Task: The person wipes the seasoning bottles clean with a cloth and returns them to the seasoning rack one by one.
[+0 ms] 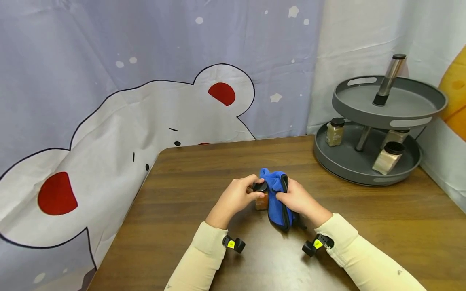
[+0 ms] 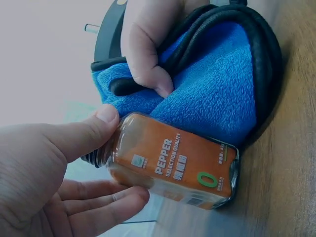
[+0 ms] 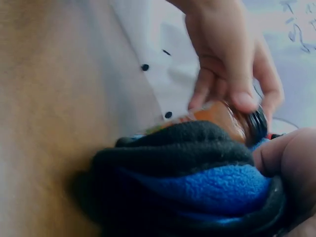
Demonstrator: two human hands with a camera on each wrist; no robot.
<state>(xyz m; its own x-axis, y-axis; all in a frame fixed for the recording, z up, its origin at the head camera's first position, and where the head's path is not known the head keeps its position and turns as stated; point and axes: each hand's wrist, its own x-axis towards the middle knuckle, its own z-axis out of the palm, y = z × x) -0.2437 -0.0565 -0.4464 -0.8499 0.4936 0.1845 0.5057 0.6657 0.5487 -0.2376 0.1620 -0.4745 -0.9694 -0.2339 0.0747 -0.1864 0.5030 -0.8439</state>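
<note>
My left hand [image 1: 241, 194] pinches a pepper jar [image 1: 261, 200] around its neck, just below the black lid, thumb on one side and fingers on the other. Orange-brown powder fills the square jar, and its label reads PEPPER in the left wrist view. A blue cloth [image 1: 277, 202] with black edging is bunched in my right hand [image 1: 296, 197], whose thumb presses into the folds. The cloth lies against the jar's right side. In the right wrist view the cloth [image 3: 207, 187] covers the lower part of the jar.
A grey two-tier turntable [image 1: 389, 99] stands at the back right of the wooden table [image 1: 204, 169]. On its lower tier are a spice jar [image 1: 335, 132] at the left and a tilted jar [image 1: 388, 157] near another at the right. A printed curtain [image 1: 164, 48] hangs behind the table.
</note>
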